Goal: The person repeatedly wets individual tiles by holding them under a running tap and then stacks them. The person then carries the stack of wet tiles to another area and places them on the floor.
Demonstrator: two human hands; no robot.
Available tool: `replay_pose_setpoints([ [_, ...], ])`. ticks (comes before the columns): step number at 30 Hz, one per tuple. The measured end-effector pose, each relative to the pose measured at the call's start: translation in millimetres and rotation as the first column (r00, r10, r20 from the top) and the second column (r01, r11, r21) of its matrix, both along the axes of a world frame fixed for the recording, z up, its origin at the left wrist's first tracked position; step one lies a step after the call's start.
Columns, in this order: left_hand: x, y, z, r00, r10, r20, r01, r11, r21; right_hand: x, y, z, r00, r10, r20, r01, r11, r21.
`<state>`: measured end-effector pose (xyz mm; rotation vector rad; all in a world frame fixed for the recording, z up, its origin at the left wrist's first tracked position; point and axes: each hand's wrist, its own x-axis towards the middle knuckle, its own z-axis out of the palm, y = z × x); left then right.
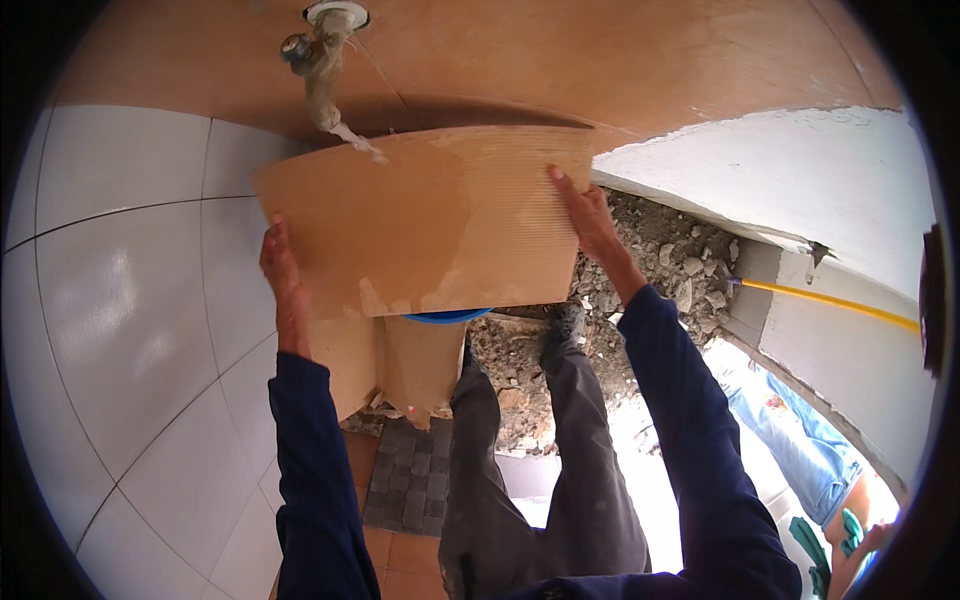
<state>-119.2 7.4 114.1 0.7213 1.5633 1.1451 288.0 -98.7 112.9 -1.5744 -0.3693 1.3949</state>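
Note:
A large brown tile (pixel 430 220) with fine ridges on its face is held up tilted beneath a wall tap (pixel 324 75). White water runs from the spout onto the tile's upper edge, and a darker wet patch spreads over its middle. My left hand (pixel 282 260) grips the left edge, its thumb on the ridged face. At the right edge my right hand (pixel 588 215) is closed on the same tile, thumb in front. Below the tile's lower edge shows part of a blue container rim (pixel 450 316); the rest of it is hidden.
More brown tiles (pixel 425 365) stand below, beside the white tiled wall (pixel 120 290). Broken rubble (pixel 660 250) covers the ground around my feet. A yellow pole (pixel 830 303) slants at the right. Another person in light blue jeans (pixel 800 430) is at the lower right.

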Motion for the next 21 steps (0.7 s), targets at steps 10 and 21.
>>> replay_pose_setpoints([
  [10,-73.6,-43.9,24.1,0.991,0.095,0.092,-0.098,0.995,0.034,-61.6,29.2,-0.8,0.985,0.172,-0.028,-0.168,0.980,0.109],
  [21,-94.3,-103.3,46.5,0.967,0.231,0.106,-0.238,0.970,0.057,-94.9,86.6,35.8,0.886,0.456,0.088,-0.462,0.885,0.062],
])
